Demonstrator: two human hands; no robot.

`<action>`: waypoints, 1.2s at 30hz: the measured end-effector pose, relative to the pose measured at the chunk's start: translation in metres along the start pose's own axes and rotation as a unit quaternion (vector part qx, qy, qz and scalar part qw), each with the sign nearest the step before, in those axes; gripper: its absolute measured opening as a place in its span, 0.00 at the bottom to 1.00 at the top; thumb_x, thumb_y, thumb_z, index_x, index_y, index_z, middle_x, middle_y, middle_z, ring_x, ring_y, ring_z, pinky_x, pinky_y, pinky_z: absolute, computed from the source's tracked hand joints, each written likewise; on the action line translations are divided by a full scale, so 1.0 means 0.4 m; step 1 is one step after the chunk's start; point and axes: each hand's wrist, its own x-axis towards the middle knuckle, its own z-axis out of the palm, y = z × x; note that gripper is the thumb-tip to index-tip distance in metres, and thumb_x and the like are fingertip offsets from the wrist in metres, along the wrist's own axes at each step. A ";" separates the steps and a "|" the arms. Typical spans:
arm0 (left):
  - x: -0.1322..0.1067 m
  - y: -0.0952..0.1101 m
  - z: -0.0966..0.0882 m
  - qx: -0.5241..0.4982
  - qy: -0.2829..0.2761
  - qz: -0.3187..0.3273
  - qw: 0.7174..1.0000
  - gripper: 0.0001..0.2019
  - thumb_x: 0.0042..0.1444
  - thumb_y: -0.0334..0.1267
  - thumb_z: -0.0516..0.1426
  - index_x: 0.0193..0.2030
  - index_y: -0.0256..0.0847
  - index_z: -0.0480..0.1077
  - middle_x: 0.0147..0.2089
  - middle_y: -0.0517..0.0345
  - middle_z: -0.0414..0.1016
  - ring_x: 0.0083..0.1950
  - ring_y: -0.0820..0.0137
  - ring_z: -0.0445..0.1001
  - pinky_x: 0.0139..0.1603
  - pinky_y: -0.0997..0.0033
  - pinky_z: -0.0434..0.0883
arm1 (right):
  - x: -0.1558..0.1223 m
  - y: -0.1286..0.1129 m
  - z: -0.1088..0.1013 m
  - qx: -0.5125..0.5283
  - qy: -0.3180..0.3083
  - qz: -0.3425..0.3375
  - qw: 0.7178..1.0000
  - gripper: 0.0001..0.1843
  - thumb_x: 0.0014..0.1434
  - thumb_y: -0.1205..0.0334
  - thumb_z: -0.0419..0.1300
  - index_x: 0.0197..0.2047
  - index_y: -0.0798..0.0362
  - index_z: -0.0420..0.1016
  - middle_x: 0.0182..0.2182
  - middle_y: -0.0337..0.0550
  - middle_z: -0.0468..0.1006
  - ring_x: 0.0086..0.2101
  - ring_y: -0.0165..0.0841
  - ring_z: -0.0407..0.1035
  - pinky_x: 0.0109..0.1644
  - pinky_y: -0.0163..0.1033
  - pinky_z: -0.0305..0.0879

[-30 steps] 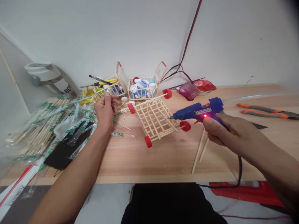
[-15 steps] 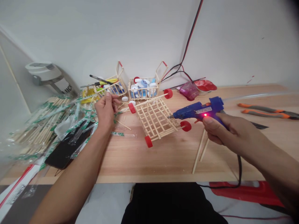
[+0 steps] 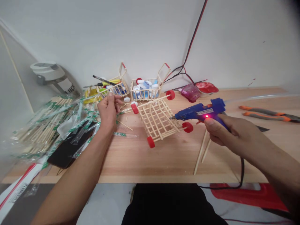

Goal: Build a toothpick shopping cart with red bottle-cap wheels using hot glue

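White wall [image 3: 98, 37] and a pale wooden bench [image 3: 168, 168] frame the scene. The person's right hand [image 3: 231, 131] is closed around the grip of a blue hot-glue gun [image 3: 198, 112], its red light on and its black cord [image 3: 242, 172] dropping over the bench edge. The nozzle points left, just beside a lattice cart [image 3: 158, 118] made of wooden sticks, which lies tilted on the bench with four red bottle-cap wheels [image 3: 187, 127]. The left hand [image 3: 108, 111] is raised near the cart with its fingers drawn narrow; whether they pinch a thin stick, I cannot tell. Two loose chopsticks [image 3: 201, 153] lie below the gun. Beyond the cart stand two more stick carts [image 3: 145, 89], the right one filled with bottle caps. Further left are bagged chopsticks [image 3: 44, 125] and one black phone [image 3: 67, 150]. One pair of orange-handled pliers [image 3: 269, 115] lies at far right, with one pink container [image 3: 190, 92] and one red dish [image 3: 206, 87] against the wall.
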 end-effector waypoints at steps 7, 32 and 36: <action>0.002 -0.003 -0.003 -0.012 -0.004 -0.001 1.000 0.24 0.60 0.58 0.55 0.30 0.37 0.76 0.23 0.59 0.73 0.16 0.81 0.59 0.16 0.77 0.52 | -0.002 -0.012 -0.009 -0.021 0.002 0.005 1.000 0.33 0.58 0.26 0.42 0.22 0.48 0.55 0.15 0.36 0.63 0.18 0.34 0.62 0.25 0.39 0.52; 0.002 0.000 -0.005 -0.014 0.001 0.004 1.000 0.22 0.61 0.55 0.55 0.30 0.38 0.75 0.24 0.59 0.73 0.16 0.80 0.60 0.17 0.75 0.54 | -0.017 -0.075 0.022 0.025 -0.039 -0.042 0.998 0.32 0.62 0.31 0.43 0.22 0.49 0.56 0.17 0.35 0.63 0.20 0.31 0.59 0.25 0.38 0.52; 0.001 0.003 -0.005 -0.014 0.003 0.000 1.000 0.22 0.61 0.56 0.55 0.30 0.39 0.75 0.24 0.60 0.73 0.16 0.80 0.60 0.16 0.75 0.54 | -0.015 -0.073 0.027 0.024 -0.037 -0.052 0.998 0.31 0.63 0.32 0.44 0.22 0.49 0.55 0.16 0.34 0.63 0.19 0.30 0.58 0.24 0.38 0.52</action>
